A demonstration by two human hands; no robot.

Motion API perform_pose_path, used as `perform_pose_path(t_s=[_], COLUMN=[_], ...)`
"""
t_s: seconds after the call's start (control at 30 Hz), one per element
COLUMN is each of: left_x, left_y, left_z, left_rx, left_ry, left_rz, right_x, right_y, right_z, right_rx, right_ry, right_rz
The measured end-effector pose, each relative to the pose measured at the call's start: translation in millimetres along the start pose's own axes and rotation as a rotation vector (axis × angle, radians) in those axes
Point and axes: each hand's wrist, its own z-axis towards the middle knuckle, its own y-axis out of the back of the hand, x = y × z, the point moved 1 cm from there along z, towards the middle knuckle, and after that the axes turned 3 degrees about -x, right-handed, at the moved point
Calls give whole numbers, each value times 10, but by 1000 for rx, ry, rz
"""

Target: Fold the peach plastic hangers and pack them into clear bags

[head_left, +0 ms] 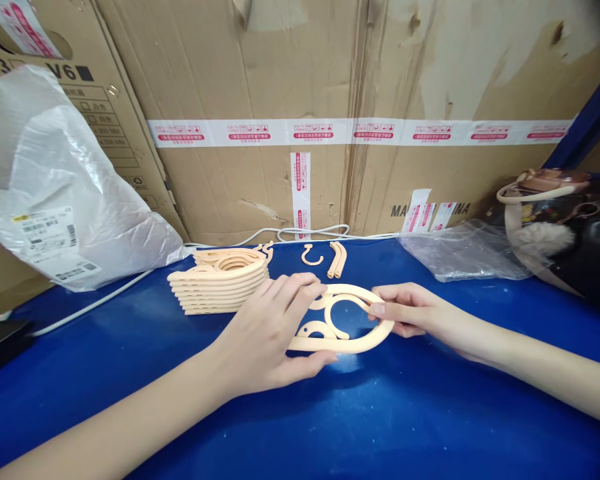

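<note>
A cream plastic folding hanger (363, 343) is held between both hands above the blue table. My left hand (275, 333) grips its left part, fingers over the top edge and thumb along the lower edge, hiding that end. With thumb and fingers, my right hand (403, 310) pinches the rounded right end. A neat stack of similar cream hangers (220, 293) lies just behind my left hand. Farther back are a loose cream hook (311, 257) and a few short curved cream pieces (337, 260) lying side by side.
Large cardboard boxes (230, 73) stand along the back of the blue table (380, 420). A white plastic parcel bag (55, 187) leans at the left, near a white cable (95, 301). At the right lie a clear plastic bag (465, 253) and a black bag (593, 247) with a fluffy pompom.
</note>
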Motion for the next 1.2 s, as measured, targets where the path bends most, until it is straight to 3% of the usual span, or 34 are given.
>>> perform_pose_path(t_s=[0.57,0.8,1.2], left_x=[-33,-114,-129], left_y=[-1,43,-94], left_z=[12,11,-37], left_rx=[54,125,110], left_ry=[5,23,-58], left_rz=[8,-143,13], right_x=[23,16,19], right_y=[-1,-32,-94], right_z=[-17,-13,-62], right_rx=[-13,19,103], right_ry=[118,60,14], right_rz=[-166,-108,-63])
